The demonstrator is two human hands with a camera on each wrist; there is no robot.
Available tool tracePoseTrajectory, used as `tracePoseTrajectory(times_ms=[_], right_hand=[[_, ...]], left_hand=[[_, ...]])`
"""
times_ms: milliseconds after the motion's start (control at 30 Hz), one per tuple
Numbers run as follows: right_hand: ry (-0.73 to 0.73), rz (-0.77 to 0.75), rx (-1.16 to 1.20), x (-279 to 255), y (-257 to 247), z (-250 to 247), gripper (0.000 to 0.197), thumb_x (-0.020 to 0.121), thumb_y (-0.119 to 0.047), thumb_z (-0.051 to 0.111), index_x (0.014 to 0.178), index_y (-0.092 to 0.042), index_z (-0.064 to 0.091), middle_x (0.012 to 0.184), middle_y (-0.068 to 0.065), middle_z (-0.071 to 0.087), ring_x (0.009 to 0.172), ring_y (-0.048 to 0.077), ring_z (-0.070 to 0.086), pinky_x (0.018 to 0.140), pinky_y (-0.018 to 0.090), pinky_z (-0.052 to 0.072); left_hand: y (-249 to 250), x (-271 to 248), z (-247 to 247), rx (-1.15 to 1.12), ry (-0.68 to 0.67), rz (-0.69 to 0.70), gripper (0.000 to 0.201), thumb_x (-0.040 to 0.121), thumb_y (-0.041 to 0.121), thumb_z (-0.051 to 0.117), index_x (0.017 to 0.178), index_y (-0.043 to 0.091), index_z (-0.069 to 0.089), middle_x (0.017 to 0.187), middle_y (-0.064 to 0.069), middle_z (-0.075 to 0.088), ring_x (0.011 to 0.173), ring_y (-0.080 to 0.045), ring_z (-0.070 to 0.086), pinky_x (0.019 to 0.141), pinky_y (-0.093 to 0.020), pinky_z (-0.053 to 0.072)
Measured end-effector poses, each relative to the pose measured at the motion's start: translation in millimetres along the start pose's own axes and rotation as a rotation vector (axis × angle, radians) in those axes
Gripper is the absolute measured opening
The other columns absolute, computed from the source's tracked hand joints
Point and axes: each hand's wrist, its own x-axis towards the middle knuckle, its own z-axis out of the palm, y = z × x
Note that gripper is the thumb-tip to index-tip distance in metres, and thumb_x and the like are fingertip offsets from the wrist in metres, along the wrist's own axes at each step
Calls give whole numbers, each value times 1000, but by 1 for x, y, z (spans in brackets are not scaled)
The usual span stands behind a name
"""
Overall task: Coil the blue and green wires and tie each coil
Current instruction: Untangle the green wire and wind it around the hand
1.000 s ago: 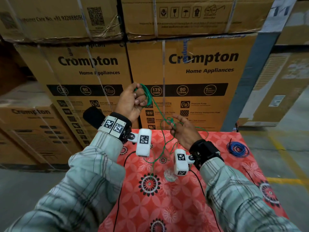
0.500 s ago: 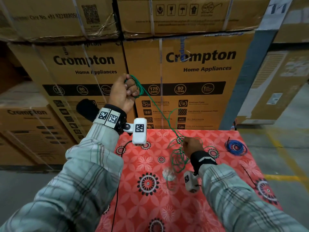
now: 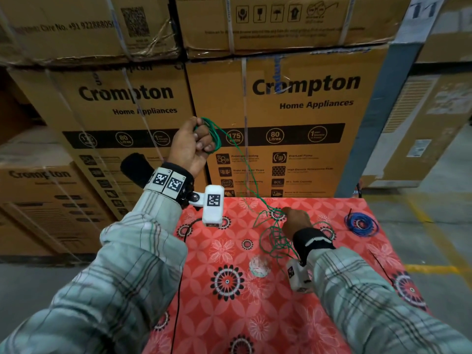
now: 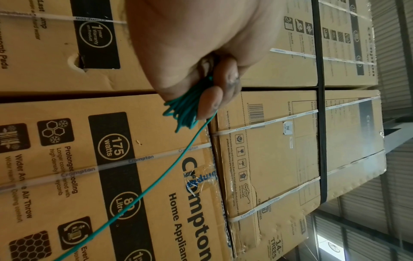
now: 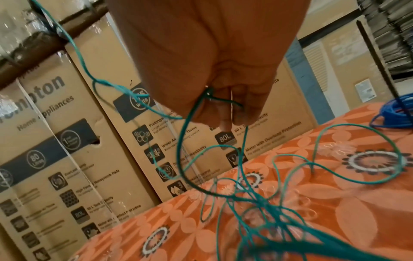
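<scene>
Head view: stacked boxes [image 3: 293,118] behind red floral table [image 3: 229,315]. Left hand [image 3: 190,144] raised before boxes, fingers [image 4: 210,104] curled tight round small bundle of green wire [image 3: 241,172] loops. Strand slanted down to right hand [image 3: 296,221] low over table, fingers pinching wire amid loose tangle. Blue wire [image 3: 361,223] lay coiled at table's far right, well apart from both hands
</scene>
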Motion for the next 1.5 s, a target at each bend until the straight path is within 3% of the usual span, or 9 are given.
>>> tracePoseTrajectory(times_ms=[167,300,467,667,833,1033,1167,1400,1500], right_hand=[[153,-206,111,-6,-31,-17,79,77,-40,63,145,-23,26,144,5,39,134,26,32,107,49,28],[257,-442,664,-6,-74,-34,64,85,-22,61,142,-12,35,140,7,47,130,19,43,104,36,37],[-8,-327,1333,-18,-113,-42,26,95,-3,52,118,-13,54,84,1,61,75,10,60,70,25,51],[-546,-276,1700,-33,-101,-22,32,99,-34,45,114,-9,58,85,8,58,70,20,55,65,31,50],[-384,-393,1341,-30,-87,-12,17,100,-22,48,93,-13,61,61,-2,45,51,10,34,51,25,28],[-179,-290,927,-28,-32,26,14,99,-10,49,85,-10,48,57,1,46,44,6,40,50,24,34],[-3,-228,980,-37,-8,43,14,91,-11,54,90,-11,40,64,4,41,49,10,36,53,27,30],[231,-559,516,-33,-62,-18,25,94,-20,56,119,-20,51,50,-10,40,47,2,39,47,19,27],[232,-524,365,-22,-77,-30,37,92,-22,57,128,-20,49,76,-8,61,67,1,54,60,26,40]], left_hand=[[-7,0,3,36,-59,-36,29,101,21,32,76,19,44,40,8,29,32,-3,24,40,-19,24],[-15,0,6,52,-89,-66,29,102,21,30,77,19,45,40,10,29,31,-3,24,39,-19,25],[-6,-1,9,1,-85,-51,29,102,21,30,77,18,44,41,9,29,32,-4,24,40,-19,26],[11,5,-3,5,-6,7,28,101,19,31,76,19,43,42,10,29,33,-4,24,41,-19,25],[10,7,-13,-30,71,20,30,102,21,30,74,19,43,41,10,29,32,-4,24,39,-19,24],[28,11,-21,-104,109,112,27,100,18,34,74,20,42,43,9,29,33,-5,26,39,-20,27],[42,18,-26,17,109,128,27,100,18,33,75,19,43,43,9,31,35,-6,27,40,-21,29],[-1,12,-24,155,130,36,28,101,17,29,76,19,42,44,10,29,36,-7,26,42,-20,26],[-6,6,-19,172,67,-15,29,102,19,29,77,19,43,43,11,28,35,-6,26,42,-20,26]])
